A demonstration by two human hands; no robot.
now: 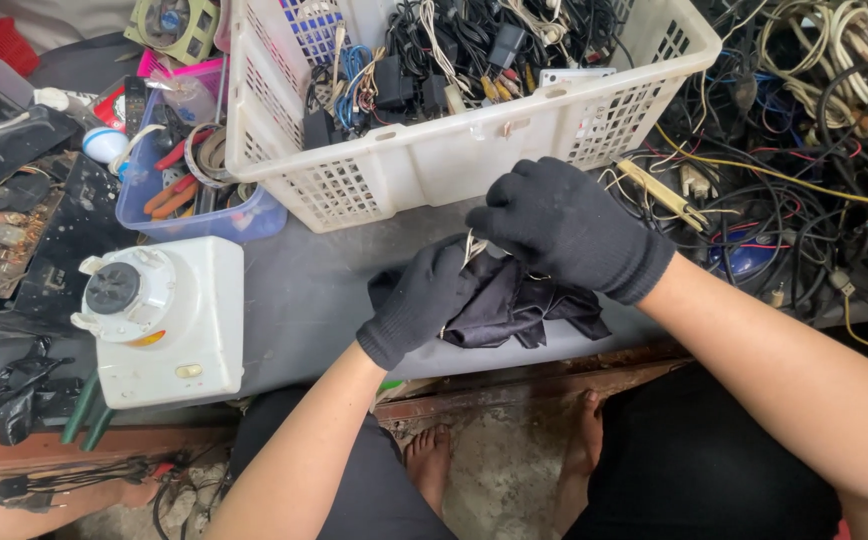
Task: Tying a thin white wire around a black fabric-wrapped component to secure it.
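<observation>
Both my hands wear black knit gloves and meet over a crumpled black cloth [524, 305] on the grey table [299, 290]. My left hand [419, 300] pinches a thin pale wire [473, 246] against the cloth. My right hand [564, 225] is closed above it, gripping the same wire from the other side. The wire's ends are hidden between the gloves.
A white plastic basket [434, 165] full of cables and adapters stands just behind my hands. A white blender base [164, 320] sits at the left, with a blue tub of tools [194, 190] behind it. Tangled cords [804, 130] cover the right side. Bare feet show below the table edge.
</observation>
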